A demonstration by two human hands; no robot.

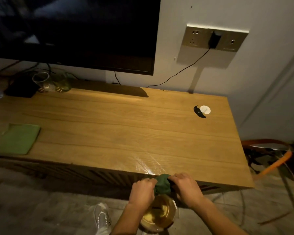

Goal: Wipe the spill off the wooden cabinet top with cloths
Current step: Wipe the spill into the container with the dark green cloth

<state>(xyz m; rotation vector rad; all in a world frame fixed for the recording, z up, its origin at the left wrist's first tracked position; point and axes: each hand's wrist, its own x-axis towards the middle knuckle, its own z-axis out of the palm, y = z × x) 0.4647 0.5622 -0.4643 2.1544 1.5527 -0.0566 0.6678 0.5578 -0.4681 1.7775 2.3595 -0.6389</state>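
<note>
Wringing: both hands grip one dark green cloth (163, 184), bunched and twisted betw. them, held just off the tabletop's front edge, above a container on the floor.
Left hand (142, 191): fist closed tight on the cloth's left end, knuckles up.
Right hand (187, 188): closed on the cloth's right end, fingers curled over it; touches the left hand only via the cloth.
Container (157, 216): round, see-through, on the floor right under the cloth, w/ yellowish liquid inside; partly hidden by the left forearm.
Tabletop (126, 126): light wood grain, long cabinet top; slatted front panel below the near edge.
Spill (147, 164): shiny wet streaks on the wood at the near edge, just behind the hands.
2nd cloth (15, 139): lighter green, folded flat, lying at the tabletop's left near edge, well apart from the hands.
Far right of top: small white round cap (205, 109) w/ a dark curved piece (199, 112) touching its left side; can't tell what it is.
Far left back: clear glass (42, 82) beside a greenish glass (62, 82), next to a black box (21, 89), cables behind.
TV (75, 31): dark screen on the wall over the top's back-left part.
Wall: socket panel (214, 39) right of the TV, black plug (215, 39) in it, cable hanging down toward the cabinet.
Floor: grey; one pale shoe (102, 217) left of the container; orange-framed item (275, 160) right of the cabinet, blurred.
</note>
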